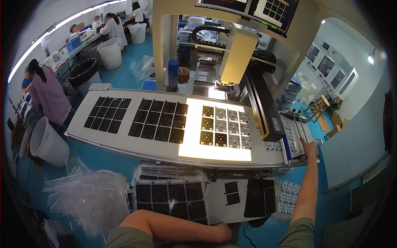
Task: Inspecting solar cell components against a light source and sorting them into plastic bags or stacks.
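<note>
Below and to the left of the bright panel [223, 156], the stack of black-square sheets [178, 192] lies near the left forearm [173, 226], so this arm needs care. Directly below the panel, the left hand [222, 232] looks curled, but I cannot tell whether its fingers are together or hold something. Right of the panel, a narrow bare strip of the tabletop [258, 154] gives some room, under the black beam [269, 120]. Farther right come the blue bar [286, 149], the sheet of small parts [292, 142], and the right hand [309, 148] at the tabletop's end; whether its fingers are clamped, I cannot tell. In my judgement, a light, level touch suits here, because the edge is near.
</note>
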`<action>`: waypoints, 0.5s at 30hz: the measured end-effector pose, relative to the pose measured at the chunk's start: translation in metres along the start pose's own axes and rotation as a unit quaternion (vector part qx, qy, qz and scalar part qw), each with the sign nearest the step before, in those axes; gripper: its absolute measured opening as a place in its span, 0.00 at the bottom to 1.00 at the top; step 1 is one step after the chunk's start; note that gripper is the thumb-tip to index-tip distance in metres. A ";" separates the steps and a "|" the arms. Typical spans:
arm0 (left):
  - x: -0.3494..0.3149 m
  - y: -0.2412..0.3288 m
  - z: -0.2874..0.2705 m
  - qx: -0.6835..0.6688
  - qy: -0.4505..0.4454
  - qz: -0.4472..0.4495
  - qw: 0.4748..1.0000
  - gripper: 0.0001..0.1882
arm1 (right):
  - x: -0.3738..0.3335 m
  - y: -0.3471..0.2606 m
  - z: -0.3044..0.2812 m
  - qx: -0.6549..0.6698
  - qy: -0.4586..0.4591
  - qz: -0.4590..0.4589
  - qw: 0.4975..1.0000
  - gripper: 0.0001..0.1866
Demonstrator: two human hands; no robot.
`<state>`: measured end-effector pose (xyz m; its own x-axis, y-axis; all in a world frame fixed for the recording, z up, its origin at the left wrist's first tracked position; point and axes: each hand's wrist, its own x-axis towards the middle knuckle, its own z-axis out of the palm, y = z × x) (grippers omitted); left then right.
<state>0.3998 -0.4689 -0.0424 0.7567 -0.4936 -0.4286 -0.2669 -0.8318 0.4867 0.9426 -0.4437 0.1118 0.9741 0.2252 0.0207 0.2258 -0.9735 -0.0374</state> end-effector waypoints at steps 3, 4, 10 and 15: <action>0.000 0.000 -0.001 -0.010 -0.002 -0.002 1.000 0.15 | -0.002 -0.001 -0.001 0.003 0.001 0.000 1.000 0.64; 0.000 0.000 -0.001 -0.009 -0.001 -0.002 1.000 0.15 | -0.002 -0.001 -0.001 -0.004 0.037 0.023 0.999 0.64; -0.001 -0.001 -0.001 -0.007 0.003 0.003 1.000 0.15 | -0.005 -0.002 -0.002 -0.005 0.041 0.021 0.999 0.64; 0.000 -0.001 0.002 -0.008 0.000 0.014 1.000 0.15 | -0.008 -0.003 -0.005 0.010 -0.003 -0.005 1.000 0.64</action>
<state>0.3987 -0.4680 -0.0444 0.7493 -0.5172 -0.4137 -0.2793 -0.8132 0.5107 0.9341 -0.4429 0.1167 0.9720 0.2342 0.0159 0.2348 -0.9704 -0.0569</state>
